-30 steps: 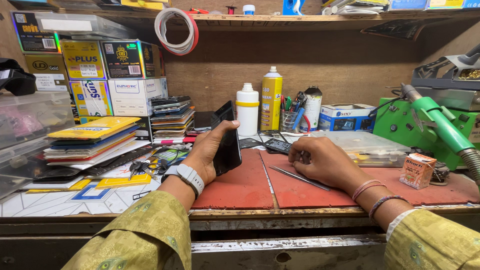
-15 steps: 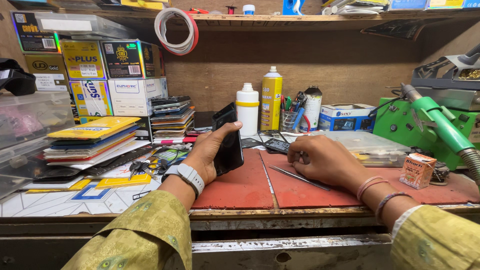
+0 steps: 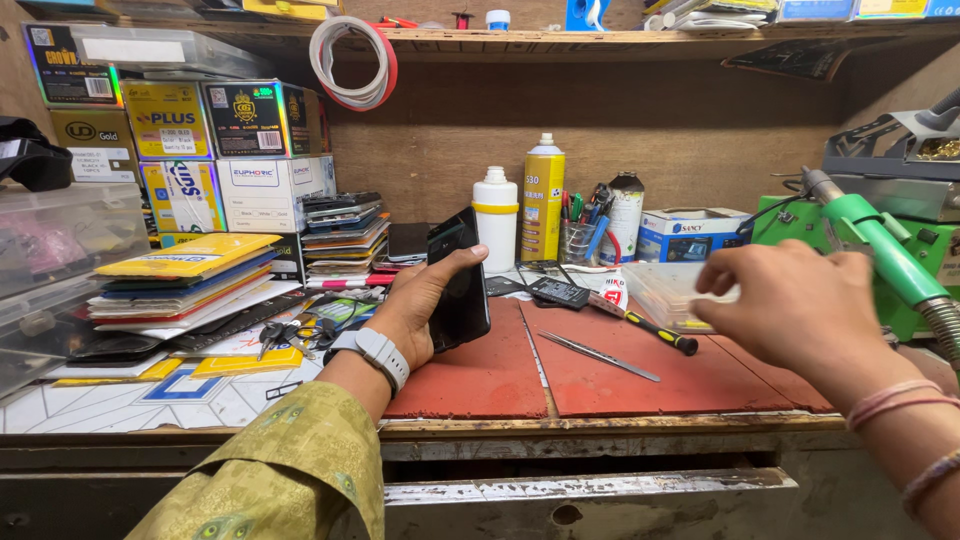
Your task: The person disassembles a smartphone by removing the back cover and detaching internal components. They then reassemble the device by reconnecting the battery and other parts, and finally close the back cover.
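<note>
Cluttered wooden workbench (image 3: 600, 430), rough-grained, topped with two matte red rubber mats (image 3: 640, 375) along its front edge. Left hand (image 3: 420, 300), white strap at the wrist, wrapped around a glossy black slab-shaped phone (image 3: 458, 280), tilted upright over the left mat. Right hand (image 3: 790, 305) lifted above the right mat, fingers loosely curled, holding nothing, just in front of a clear plastic tray (image 3: 675, 293). Thin steel tweezers (image 3: 598, 356) and a black-and-yellow-handled screwdriver (image 3: 650, 327) flat on the right mat. White plastic bottle (image 3: 495, 218) and tall yellow spray can (image 3: 542, 198) upright by the back wall. Stacked cardboard boxes (image 3: 215, 150) toward the back left corner.
</note>
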